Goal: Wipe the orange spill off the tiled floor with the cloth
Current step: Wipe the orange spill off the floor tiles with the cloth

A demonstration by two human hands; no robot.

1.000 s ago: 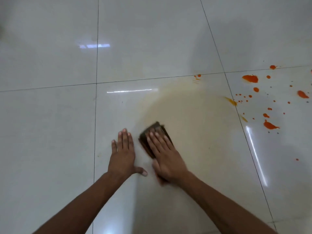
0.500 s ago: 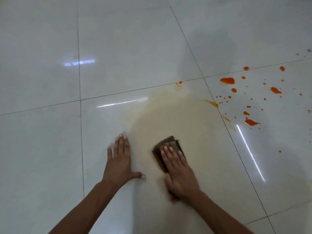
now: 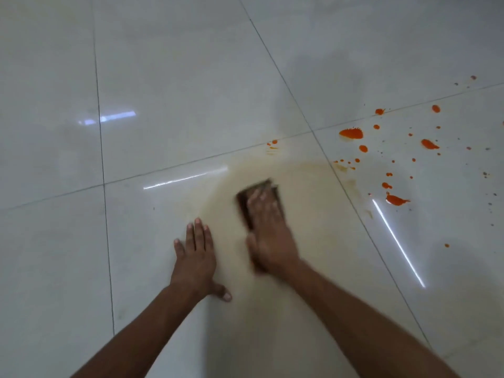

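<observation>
Left hand (image 3: 195,257) lies flat, thumb splayed; right hand (image 3: 268,233) flat, blurred.

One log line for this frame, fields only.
stage: wiping | right hand: pressing cloth | left hand: flat on floor | orange drops: unwiped at right

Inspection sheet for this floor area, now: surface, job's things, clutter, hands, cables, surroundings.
Surface: tiled floor, pale and glossy, with dark grout lines; a yellowish smear spreads around the wiping spot.
Job's things: the brown cloth lies flat on the smear; the orange spill is unwiped blobs and droplets on the tile to the right.
Clutter: nothing seen.
Hands: left hand is flat on the floor with straight fingers; right hand, blurred, presses on the cloth.
Cables: nothing seen.
Surroundings: only floor in view; a light streak reflects off it.
</observation>
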